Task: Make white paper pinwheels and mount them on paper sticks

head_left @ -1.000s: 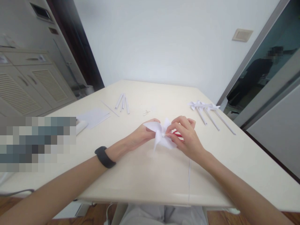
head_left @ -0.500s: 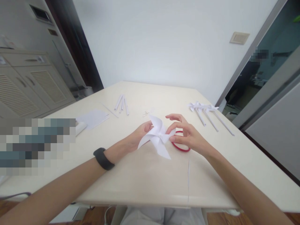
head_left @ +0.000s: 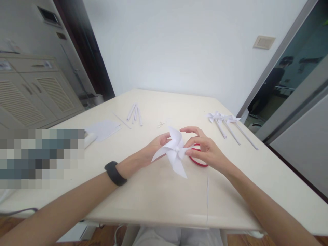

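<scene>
So the white paper pinwheel (head_left: 176, 150) is between both hands, face toward the camera, 4 blades fanned out, longest line running from the far tip to the near tip. The right hand (head_left: 209, 149) has 1 blade tip pinched; the left hand (head_left: 155, 148) is tucked behind, can't tell its grip. Red loop (head_left: 200, 165) just under the right hand, cream table (head_left: 159, 198) below both, pale wall (head_left: 174, 51) beyond them.
</scene>
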A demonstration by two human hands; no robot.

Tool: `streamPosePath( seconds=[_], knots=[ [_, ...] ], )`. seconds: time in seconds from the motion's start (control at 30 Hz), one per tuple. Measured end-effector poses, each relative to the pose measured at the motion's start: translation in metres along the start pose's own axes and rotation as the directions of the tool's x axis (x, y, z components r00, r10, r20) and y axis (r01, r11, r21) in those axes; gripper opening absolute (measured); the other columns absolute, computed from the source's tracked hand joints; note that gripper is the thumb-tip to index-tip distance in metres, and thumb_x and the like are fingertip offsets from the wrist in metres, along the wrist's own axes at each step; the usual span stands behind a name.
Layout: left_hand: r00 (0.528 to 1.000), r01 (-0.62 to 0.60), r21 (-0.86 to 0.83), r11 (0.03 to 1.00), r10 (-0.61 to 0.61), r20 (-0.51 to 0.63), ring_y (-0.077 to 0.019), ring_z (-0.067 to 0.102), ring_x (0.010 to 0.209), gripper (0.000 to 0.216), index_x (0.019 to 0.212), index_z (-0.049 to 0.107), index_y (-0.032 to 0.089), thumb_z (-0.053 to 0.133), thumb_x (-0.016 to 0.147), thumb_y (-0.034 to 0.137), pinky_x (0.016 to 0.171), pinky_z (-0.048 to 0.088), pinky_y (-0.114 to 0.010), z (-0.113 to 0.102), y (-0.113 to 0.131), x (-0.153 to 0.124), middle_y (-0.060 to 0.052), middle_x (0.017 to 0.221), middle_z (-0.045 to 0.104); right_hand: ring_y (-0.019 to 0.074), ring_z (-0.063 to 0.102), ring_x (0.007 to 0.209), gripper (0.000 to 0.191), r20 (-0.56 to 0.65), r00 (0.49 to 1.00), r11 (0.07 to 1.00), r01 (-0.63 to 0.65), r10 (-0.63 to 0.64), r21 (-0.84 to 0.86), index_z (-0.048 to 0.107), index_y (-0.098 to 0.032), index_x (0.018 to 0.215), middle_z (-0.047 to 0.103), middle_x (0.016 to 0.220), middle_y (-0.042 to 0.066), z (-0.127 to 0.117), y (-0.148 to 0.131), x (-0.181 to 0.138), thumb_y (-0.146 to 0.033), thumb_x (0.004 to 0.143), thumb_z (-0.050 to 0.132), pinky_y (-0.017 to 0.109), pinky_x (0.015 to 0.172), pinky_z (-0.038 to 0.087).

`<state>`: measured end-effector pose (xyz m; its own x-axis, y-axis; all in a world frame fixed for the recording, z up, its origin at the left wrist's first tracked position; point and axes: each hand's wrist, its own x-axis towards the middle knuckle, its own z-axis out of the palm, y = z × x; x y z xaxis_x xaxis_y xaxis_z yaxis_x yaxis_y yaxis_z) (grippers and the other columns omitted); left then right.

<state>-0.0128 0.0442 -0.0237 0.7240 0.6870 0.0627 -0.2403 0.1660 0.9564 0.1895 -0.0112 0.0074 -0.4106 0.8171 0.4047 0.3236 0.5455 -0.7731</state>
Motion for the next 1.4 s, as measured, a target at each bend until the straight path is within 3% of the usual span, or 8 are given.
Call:
streamPosePath(
  seconds=[0.13,0.27,0.4,0.63,0.8,0.97,1.4],
  knots=[
    [1.0,-0.012,0.004,1.0,0.012,0.015,-0.0126,0.058,0.064,0.031,0.095,0.06,0.019,0.074,0.067,0.02,0.061,0.044,-0.022,-0.002,-0.004,0.001,-0.001,0.079,0.065,0.0222,0.036,0.126,0.007,-0.033,0.999,0.999,-0.005,0.006,0.038,0.065,-0.027,0.08,0.046,0.13,0.0,-0.004,-0.003,-0.001,-0.031,0.083,0.059,0.036,0.088,0.045],
    [0.999,0.005,-0.007,1.0,-0.005,0.053,-0.013,0.059,0.064,0.03,0.095,0.06,0.018,0.073,0.068,0.02,0.06,0.045,-0.022,-0.001,-0.004,0.0,-0.001,0.078,0.064,0.0203,0.038,0.124,0.006,-0.11,0.994,0.998,0.014,-0.009,0.053,0.062,-0.026,0.079,0.048,0.126,0.0,-0.004,-0.003,0.0,-0.028,0.083,0.059,0.032,0.087,0.044],
    [0.999,0.016,-0.001,1.0,-0.016,0.038,-0.0127,0.058,0.064,0.024,0.09,0.059,0.019,0.072,0.07,0.024,0.06,0.044,-0.022,0.004,0.001,-0.001,0.0,0.076,0.063,0.0202,0.042,0.121,0.008,-0.151,0.988,0.998,-0.008,0.018,0.068,0.061,-0.026,0.081,0.048,0.124,0.001,-0.002,0.0,0.0,-0.029,0.085,0.056,0.029,0.074,0.048],
    [1.0,0.012,0.024,1.0,-0.012,-0.007,-0.0153,0.059,0.071,0.026,0.088,0.056,0.019,0.071,0.07,0.03,0.066,0.044,-0.025,0.006,0.002,-0.001,-0.002,0.081,0.064,0.02,0.043,0.117,0.003,-0.216,0.968,0.978,0.085,-0.127,-0.191,0.062,-0.024,0.079,0.051,0.118,0.001,0.0,-0.002,-0.001,-0.023,0.082,0.061,0.038,0.102,0.032],
    [0.999,-0.04,0.023,0.999,0.04,-0.011,-0.0105,0.055,0.065,0.02,0.076,0.057,0.017,0.074,0.066,0.016,0.066,0.041,-0.021,0.011,0.009,-0.001,0.003,0.07,0.06,0.0212,0.043,0.114,0.004,-0.18,0.97,0.909,0.074,-0.161,-0.41,0.062,-0.024,0.078,0.052,0.118,0.002,0.007,-0.004,-0.001,-0.021,0.08,0.062,0.038,0.1,0.033],
    [0.997,-0.042,0.019,0.999,0.043,-0.061,-0.0097,0.053,0.065,0.02,0.077,0.055,0.017,0.073,0.066,0.015,0.065,0.039,-0.02,0.013,0.01,-0.001,0.003,0.07,0.059,0.0215,0.042,0.112,0.003,-0.18,0.964,0.846,0.074,-0.197,-0.528,0.062,-0.025,0.079,0.052,0.118,0.002,0.011,-0.002,-0.003,-0.022,0.081,0.062,0.04,0.098,0.029],
    [0.997,-0.04,0.003,0.999,0.04,-0.059,-0.0095,0.051,0.063,0.029,0.076,0.047,0.019,0.073,0.064,0.019,0.062,0.037,-0.022,0.016,0.01,-0.003,0.005,0.071,0.054,0.0228,0.044,0.109,0.002,-0.183,0.948,0.795,0.102,-0.26,-0.598,0.061,-0.025,0.081,0.053,0.118,0.003,0.015,-0.001,-0.003,-0.023,0.082,0.06,0.039,0.088,0.031]
  ],
)
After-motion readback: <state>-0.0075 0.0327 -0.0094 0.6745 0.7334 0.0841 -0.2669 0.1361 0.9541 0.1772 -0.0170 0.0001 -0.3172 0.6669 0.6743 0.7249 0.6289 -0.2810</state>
